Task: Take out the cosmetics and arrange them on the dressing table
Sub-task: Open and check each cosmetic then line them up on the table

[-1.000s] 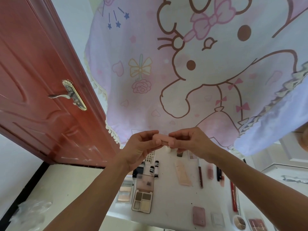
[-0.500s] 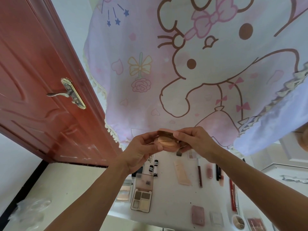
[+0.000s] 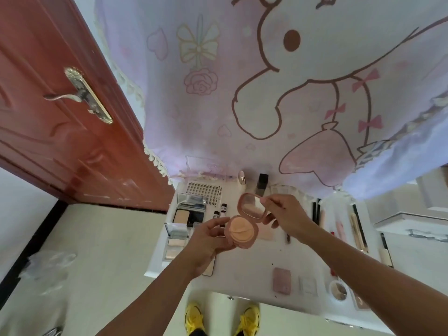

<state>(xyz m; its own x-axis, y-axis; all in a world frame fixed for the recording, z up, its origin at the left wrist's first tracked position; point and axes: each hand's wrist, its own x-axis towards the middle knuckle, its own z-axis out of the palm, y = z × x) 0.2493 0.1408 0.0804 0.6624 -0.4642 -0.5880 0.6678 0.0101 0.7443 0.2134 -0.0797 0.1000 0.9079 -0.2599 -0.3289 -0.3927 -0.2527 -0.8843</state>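
Observation:
A pink round compact (image 3: 241, 232) hangs open above the white dressing table (image 3: 244, 270), with an orange puff in its base and a mirror in its raised lid. My left hand (image 3: 208, 241) grips the base from the left. My right hand (image 3: 283, 214) pinches the lid's rim and holds it up. Below lie several cosmetics: an open powder palette (image 3: 185, 217), a mirrored highlighter case (image 3: 175, 238), a lash card (image 3: 202, 191), two small vials (image 3: 219, 210), a pink case (image 3: 282, 280) and several pencils (image 3: 356, 229).
A red wooden door with a metal handle (image 3: 80, 95) stands at left. A cartoon-print cloth (image 3: 266, 93) hangs behind the table. A clear plastic bag (image 3: 46, 267) lies on the floor at left. My yellow shoes (image 3: 221, 318) show by the table's near edge.
The compact was closed between both hands, then my right hand lifted its lid fully open. Both hands sank lower over the table, and my view tilted downward.

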